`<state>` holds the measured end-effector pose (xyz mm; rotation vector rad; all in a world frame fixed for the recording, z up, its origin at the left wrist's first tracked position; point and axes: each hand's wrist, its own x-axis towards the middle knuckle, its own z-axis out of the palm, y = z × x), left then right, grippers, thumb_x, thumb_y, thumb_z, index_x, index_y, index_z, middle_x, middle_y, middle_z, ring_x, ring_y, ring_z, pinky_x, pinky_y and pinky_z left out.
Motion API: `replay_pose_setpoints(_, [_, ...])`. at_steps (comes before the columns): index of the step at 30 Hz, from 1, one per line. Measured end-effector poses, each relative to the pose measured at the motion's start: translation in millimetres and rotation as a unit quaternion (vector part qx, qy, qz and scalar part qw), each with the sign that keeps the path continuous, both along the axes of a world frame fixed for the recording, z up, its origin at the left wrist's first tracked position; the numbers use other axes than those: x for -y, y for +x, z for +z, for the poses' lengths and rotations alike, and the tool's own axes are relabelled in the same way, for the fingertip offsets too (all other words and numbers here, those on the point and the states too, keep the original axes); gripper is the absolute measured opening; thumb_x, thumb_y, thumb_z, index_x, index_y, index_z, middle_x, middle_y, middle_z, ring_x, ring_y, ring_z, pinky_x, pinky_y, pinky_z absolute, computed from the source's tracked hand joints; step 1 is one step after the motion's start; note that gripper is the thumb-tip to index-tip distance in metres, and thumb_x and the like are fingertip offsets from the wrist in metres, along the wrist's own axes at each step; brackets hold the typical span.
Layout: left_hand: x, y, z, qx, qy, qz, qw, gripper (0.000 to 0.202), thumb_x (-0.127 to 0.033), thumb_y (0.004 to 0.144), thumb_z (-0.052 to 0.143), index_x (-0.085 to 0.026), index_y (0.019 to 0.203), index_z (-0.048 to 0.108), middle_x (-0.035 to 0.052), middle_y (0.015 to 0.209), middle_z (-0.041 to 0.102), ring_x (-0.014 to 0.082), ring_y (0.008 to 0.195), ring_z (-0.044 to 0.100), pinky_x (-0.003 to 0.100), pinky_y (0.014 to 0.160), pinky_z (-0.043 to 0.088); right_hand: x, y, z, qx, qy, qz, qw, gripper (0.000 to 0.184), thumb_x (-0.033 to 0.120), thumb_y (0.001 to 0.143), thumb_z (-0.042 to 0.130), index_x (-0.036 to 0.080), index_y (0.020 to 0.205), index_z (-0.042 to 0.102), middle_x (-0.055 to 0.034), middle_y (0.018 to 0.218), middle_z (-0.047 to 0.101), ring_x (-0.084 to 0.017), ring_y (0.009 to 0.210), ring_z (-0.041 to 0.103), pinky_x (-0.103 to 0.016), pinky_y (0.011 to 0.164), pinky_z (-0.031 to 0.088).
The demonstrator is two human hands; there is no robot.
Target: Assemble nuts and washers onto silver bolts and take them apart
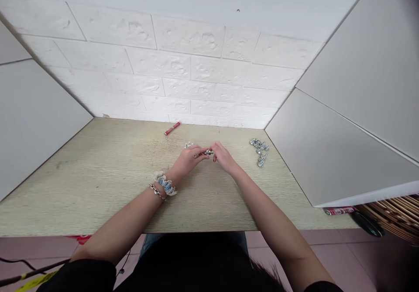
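Note:
Over the middle of the wooden table, my two hands meet at a small metal bolt (209, 152). My left hand (189, 159), with a scrunchie and a chain bracelet at the wrist, is closed on one end of it. The fingers of my right hand (222, 156) pinch around its other end. Fingers partly cover the bolt, and its fine detail is too small to tell. Just behind my left hand lie several small white and silver pieces (189, 145), partly hidden. To the right of my right hand is a loose group of silver bolts with wide round bases (258, 144).
A red pen-like stick (172, 128) lies near the white brick-pattern wall (183, 73). Grey panels (353, 139) bound the table (98, 187) at both sides. At the right front corner are a red patterned tube (339, 211), a dark oval object (367, 223) and a woven brown item (393, 215).

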<state>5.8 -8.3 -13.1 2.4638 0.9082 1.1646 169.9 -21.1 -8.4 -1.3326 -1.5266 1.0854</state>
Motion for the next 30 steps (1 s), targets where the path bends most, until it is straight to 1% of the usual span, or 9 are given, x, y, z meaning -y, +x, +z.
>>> replay_pose_setpoints(4, [0.3, 0.3, 0.1, 0.0, 0.006, 0.002, 1.0, 0.021, -0.028, 0.08, 0.056, -0.018, 0.097, 0.064, 0.0033, 0.079, 0.064, 0.0116, 0.07, 0.057, 0.023, 0.067, 0.044, 1.2, -4.0, -0.2, 0.036, -0.042, -0.024, 0.998, 0.056, 0.063, 0.079, 0.024, 0.016, 0.062, 0.048, -0.0005, 0.059, 0.048, -0.011, 0.053, 0.045, -0.026, 0.057, 0.034])
replay_pose_setpoints(8, [1.9, 0.6, 2.7, -0.013, 0.017, -0.004, 1.0, 0.02, -0.028, 0.08, 0.056, -0.018, 0.096, 0.064, 0.0021, 0.075, 0.063, 0.0111, 0.068, 0.056, 0.022, 0.067, 0.044, 0.1, -5.0, -2.4, 0.01, -0.06, 0.038, 0.997, 0.057, 0.063, 0.079, 0.025, 0.016, 0.055, 0.045, -0.0008, 0.053, 0.046, -0.01, 0.05, 0.044, -0.025, 0.053, 0.034])
replay_pose_setpoints(10, [2.0, 0.2, 3.6, -0.017, 0.017, -0.008, 1.0, 0.02, -0.027, 0.081, 0.055, -0.019, 0.096, 0.064, 0.0018, 0.076, 0.063, 0.0112, 0.069, 0.056, 0.022, 0.067, 0.044, -1.0, -3.7, -3.4, -0.018, -0.072, 0.078, 0.994, 0.049, 0.058, 0.08, 0.029, 0.016, 0.06, 0.045, 0.0004, 0.055, 0.044, -0.009, 0.05, 0.043, -0.024, 0.051, 0.034])
replay_pose_setpoints(13, [1.0, -1.0, 3.7, -0.019, 0.016, 0.007, 1.0, 0.022, -0.028, 0.081, 0.054, -0.018, 0.099, 0.063, 0.0024, 0.077, 0.062, 0.0117, 0.069, 0.056, 0.023, 0.067, 0.044, -2.6, -1.1, -4.1, -0.065, -0.072, 0.1, 0.99, 0.018, 0.036, 0.074, 0.045, 0.019, 0.077, 0.042, 0.0027, 0.067, 0.046, -0.008, 0.053, 0.044, -0.022, 0.049, 0.033])
replay_pose_setpoints(17, [0.2, -1.8, 2.9, -0.028, 0.021, 0.015, 0.999, 0.024, -0.028, 0.081, 0.054, -0.018, 0.102, 0.061, 0.0031, 0.078, 0.062, 0.0121, 0.07, 0.056, 0.023, 0.068, 0.044, -4.0, -0.4, -4.2, -0.148, -0.039, 0.056, 0.987, 0.03, 0.016, 0.058, 0.044, 0.023, 0.085, 0.031, 0.0044, 0.086, 0.045, -0.004, 0.047, 0.036, -0.018, 0.042, 0.025])
replay_pose_setpoints(21, [0.4, -0.7, 2.2, -0.027, 0.036, 0.018, 0.999, 0.022, -0.03, 0.082, 0.053, -0.018, 0.098, 0.062, 0.0034, 0.08, 0.063, 0.0124, 0.071, 0.057, 0.023, 0.068, 0.045, -4.5, -3.2, -5.9, -0.106, -0.068, 0.024, 0.992, 0.011, 0.031, 0.073, 0.038, 0.021, 0.077, 0.035, 0.0034, 0.071, 0.044, -0.006, 0.043, 0.031, -0.019, 0.04, 0.022])
replay_pose_setpoints(25, [0.3, -0.1, 1.4, -0.029, 0.05, 0.016, 0.998, 0.021, -0.028, 0.082, 0.052, -0.016, 0.097, 0.062, 0.0042, 0.08, 0.063, 0.0126, 0.072, 0.057, 0.023, 0.069, 0.045, -3.2, -5.8, -7.7, -0.027, -0.092, 0.034, 0.995, 0.051, 0.058, 0.082, 0.019, 0.018, 0.057, 0.037, 0.0002, 0.051, 0.04, -0.008, 0.043, 0.034, -0.022, 0.042, 0.024])
replay_pose_setpoints(27, [0.3, -0.2, 1.4, -0.029, 0.051, 0.014, 0.998, 0.02, -0.027, 0.082, 0.052, -0.015, 0.096, 0.062, 0.0047, 0.08, 0.062, 0.0129, 0.073, 0.057, 0.024, 0.069, 0.045, -1.8, -7.0, -6.4, -0.025, -0.101, 0.037, 0.994, 0.053, 0.061, 0.081, 0.02, 0.018, 0.051, 0.033, 0.0009, 0.045, 0.035, -0.008, 0.042, 0.033, -0.023, 0.042, 0.023])
replay_pose_setpoints(30, [0.4, -0.4, 2.0, -0.034, 0.042, 0.006, 0.999, 0.021, -0.027, 0.082, 0.052, -0.016, 0.098, 0.061, 0.0043, 0.081, 0.062, 0.0127, 0.073, 0.057, 0.024, 0.069, 0.045, -0.4, -7.3, -2.5, -0.083, -0.125, 0.051, 0.987, 0.039, 0.051, 0.079, 0.035, 0.019, 0.056, 0.031, 0.0048, 0.046, 0.027, -0.007, 0.04, 0.026, -0.022, 0.041, 0.02])
